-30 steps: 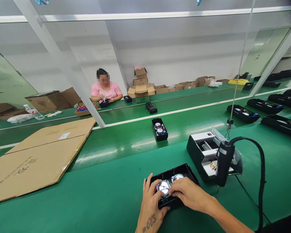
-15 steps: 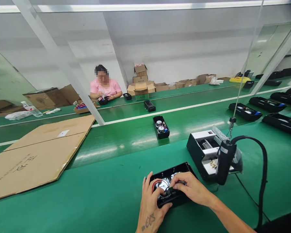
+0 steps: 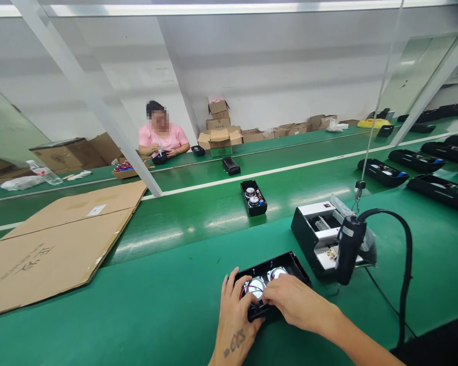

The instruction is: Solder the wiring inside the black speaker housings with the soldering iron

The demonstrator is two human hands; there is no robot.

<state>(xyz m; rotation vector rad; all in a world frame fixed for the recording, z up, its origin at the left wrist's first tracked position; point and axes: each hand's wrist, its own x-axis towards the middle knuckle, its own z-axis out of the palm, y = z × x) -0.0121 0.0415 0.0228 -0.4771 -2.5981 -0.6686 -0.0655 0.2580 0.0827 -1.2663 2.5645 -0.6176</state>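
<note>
A black speaker housing [image 3: 295,267] lies on the green bench in front of me, its open side up, with two round silver speakers [image 3: 256,287] and thin red and black wires inside. My left hand [image 3: 234,310] is wrapped round the housing's left end, thumb at the near side and fingertips over the rim by the left speaker. My right hand [image 3: 295,301] reaches in from the right, its fingers bent and pressed together beside the left speaker. Whatever lies between those fingertips is hidden, and the hand partly covers the right speaker.
A white and black machine [image 3: 315,236] stands right of the housing, with a black power tool [image 3: 350,249] hanging from a cable. Flat cardboard [image 3: 68,234] lies left. Another housing [image 3: 253,198] sits beyond on the green surface. A person in pink [image 3: 163,137] sits across.
My right hand has turned over, back upward, and its fingertips have shifted slightly left and down. The small green piece seen at them is now hidden. My left hand keeps its hold.
</note>
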